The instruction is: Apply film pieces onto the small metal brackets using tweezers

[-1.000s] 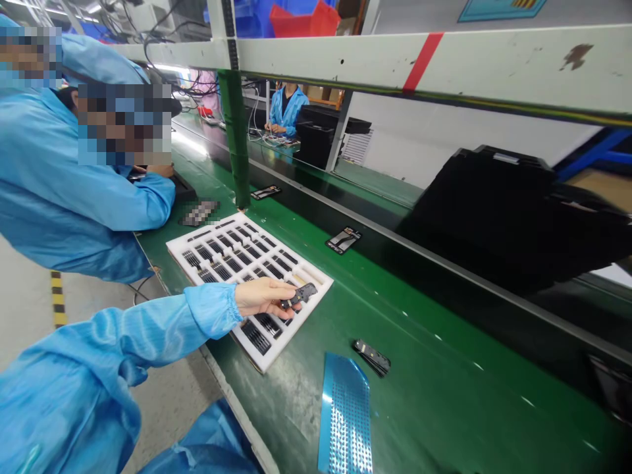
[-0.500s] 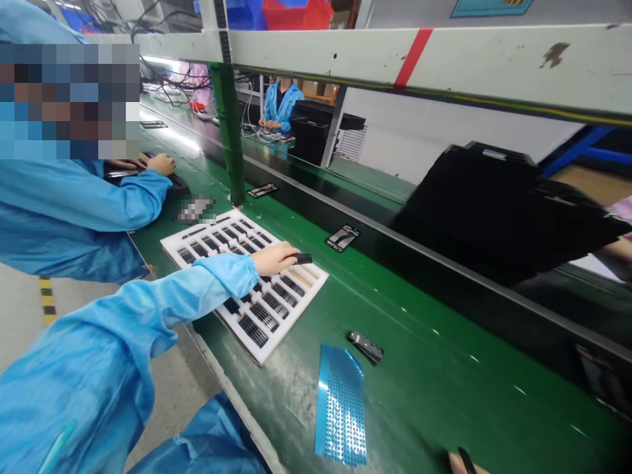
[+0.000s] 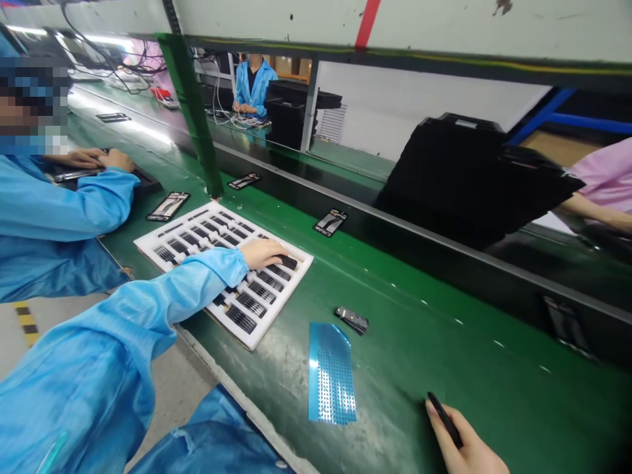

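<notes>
Black flat piece [image 3: 288, 262] lies just beyond the fingertips of the left hand [image 3: 263, 254], towards the right corner of the white tray [image 3: 251, 340]. From my seat at the remote feed, that is the relation I read first: the piece extends rightward from the fingers and slightly down the view, its long axis running from upper left to lower right, much like the row of dark parts [image 3: 269, 281] just beside it. I see the left hand palm-down with its fingers stretched forward and close together, and they look to be touching the near end of the piece. The thumb is hidden from me, so I cannot tell whether they pinch it or only rest on it.

The left hand is clearly the nearer one. I have the right hand [image 3: 467, 440] well apart at the lower right, thumb and fingers pinching a slim black tool [image 3: 444, 420] whose free end points up and left, roughly towards the tray. Between the two hands I find a small fanned stack [image 3: 351, 320], slanting the same way as the piece, and just below it the blue sheet [image 3: 331, 376], lying lengthwise up the view on the green table [image 3: 390, 349].
</notes>
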Demonstrator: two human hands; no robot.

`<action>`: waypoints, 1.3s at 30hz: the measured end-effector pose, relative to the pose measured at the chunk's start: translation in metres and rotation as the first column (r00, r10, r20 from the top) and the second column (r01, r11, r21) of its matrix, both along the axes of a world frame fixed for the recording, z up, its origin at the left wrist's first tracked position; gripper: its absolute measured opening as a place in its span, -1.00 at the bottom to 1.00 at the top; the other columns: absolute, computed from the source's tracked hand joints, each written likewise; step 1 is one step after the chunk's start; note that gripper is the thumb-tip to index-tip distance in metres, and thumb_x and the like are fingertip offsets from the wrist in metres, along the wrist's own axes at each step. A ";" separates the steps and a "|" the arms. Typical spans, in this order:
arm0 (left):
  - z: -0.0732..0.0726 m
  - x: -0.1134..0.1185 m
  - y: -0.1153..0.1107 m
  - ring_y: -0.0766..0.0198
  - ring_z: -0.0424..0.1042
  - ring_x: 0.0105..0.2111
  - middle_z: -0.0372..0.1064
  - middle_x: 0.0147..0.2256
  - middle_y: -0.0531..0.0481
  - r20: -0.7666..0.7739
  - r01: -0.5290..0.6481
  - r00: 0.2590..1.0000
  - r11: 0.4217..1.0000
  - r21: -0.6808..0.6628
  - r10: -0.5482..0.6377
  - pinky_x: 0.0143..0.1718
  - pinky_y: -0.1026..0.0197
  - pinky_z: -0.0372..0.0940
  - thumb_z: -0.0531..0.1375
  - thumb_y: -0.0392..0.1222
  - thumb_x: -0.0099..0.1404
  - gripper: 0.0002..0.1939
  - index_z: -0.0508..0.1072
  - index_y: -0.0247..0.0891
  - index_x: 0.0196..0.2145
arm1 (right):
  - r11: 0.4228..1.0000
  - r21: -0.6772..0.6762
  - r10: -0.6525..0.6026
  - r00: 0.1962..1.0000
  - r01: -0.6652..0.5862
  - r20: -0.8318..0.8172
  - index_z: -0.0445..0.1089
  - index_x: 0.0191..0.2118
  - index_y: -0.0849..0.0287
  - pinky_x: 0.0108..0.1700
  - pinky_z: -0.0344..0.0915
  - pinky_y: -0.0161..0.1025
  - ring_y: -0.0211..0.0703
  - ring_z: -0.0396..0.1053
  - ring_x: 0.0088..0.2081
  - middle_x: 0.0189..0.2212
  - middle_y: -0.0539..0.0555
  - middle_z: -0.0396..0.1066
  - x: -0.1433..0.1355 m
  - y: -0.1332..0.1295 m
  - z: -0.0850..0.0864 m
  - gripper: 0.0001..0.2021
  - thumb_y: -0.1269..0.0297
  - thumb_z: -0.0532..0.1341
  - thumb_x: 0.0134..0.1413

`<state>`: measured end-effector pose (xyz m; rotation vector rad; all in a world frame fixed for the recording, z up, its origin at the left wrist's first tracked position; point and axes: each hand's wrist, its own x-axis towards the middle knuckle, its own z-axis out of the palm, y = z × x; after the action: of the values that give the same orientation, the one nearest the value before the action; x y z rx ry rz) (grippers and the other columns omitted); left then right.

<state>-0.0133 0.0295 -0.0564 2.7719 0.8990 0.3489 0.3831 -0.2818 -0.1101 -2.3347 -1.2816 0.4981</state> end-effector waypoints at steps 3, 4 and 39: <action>0.005 0.005 -0.005 0.23 0.30 -0.04 0.34 -0.11 -0.06 -0.024 0.001 1.000 1.000 0.016 0.000 0.05 0.10 0.20 0.02 -0.19 0.37 -0.73 0.37 -0.31 -0.05 | 0.999 0.036 0.038 0.999 -0.039 0.021 0.47 -0.38 0.00 -0.65 0.27 -0.30 -0.05 0.44 -0.63 -0.57 0.04 0.51 -0.003 -0.002 -0.002 -0.64 -0.13 0.14 -0.15; 0.008 0.006 -0.006 0.21 0.30 -0.04 0.33 -0.09 -0.07 -0.031 0.003 1.000 1.000 0.020 -0.003 0.03 0.06 0.23 0.03 -0.17 0.37 -0.73 0.35 -0.32 -0.04 | 0.998 0.043 0.047 0.998 -0.048 0.031 0.47 -0.38 0.01 -0.66 0.26 -0.30 -0.04 0.43 -0.64 -0.58 0.04 0.50 -0.004 -0.002 -0.002 -0.65 -0.13 0.14 -0.14; -0.007 0.138 -0.162 0.24 0.37 -0.09 0.36 -0.02 0.01 0.341 0.259 0.939 0.712 -0.652 -0.030 -0.03 0.25 0.21 0.12 -0.24 0.26 -0.60 0.29 -0.16 0.07 | 0.975 0.194 0.211 0.702 -0.105 -0.681 0.24 -0.52 0.16 -0.55 0.02 -0.34 -0.35 0.05 -0.63 -0.71 -0.13 0.10 -0.086 0.031 0.030 -0.61 -0.09 0.19 -0.01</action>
<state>0.1246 -0.1320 -0.0636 1.9952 0.5597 0.3198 0.2968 -0.2507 -0.0799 -1.6374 -1.0779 1.1758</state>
